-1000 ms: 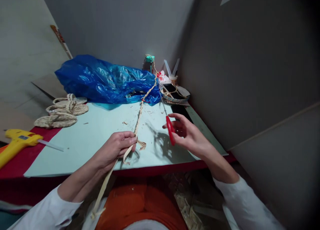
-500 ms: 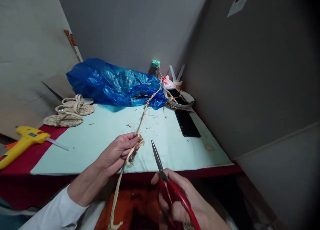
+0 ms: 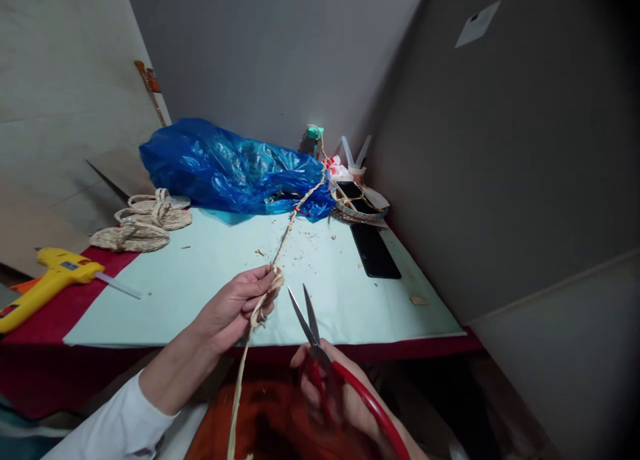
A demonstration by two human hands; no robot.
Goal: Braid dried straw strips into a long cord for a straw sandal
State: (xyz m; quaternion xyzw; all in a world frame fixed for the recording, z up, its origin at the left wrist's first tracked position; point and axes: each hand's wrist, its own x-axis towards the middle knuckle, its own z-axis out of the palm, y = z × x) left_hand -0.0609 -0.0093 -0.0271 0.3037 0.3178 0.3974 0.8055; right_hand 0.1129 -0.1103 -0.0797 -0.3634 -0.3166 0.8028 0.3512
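Between the thumb and fingers of my left hand is pinched a braided cord of pale plant fibre. From the hand the cord runs up and away to a green-topped object at the back, with a small red tie partway along it. Loose unbraided strands hang below the hand past the table edge. My right hand is closed around red-handled scissors. Their blades are spread, with the tips just right of the pinched cord and apart from it.
A blue plastic bag lies at the back. Woven fibre pieces and a yellow glue gun are on the left. On the right are a black phone and a round tray with another phone on it. Fibre scraps dot the pale cloth.
The scissor blades have opened, and my right hand has brought them left, closer to the cord. My left hand keeps its pinch almost in the same place. The view has shifted slightly.
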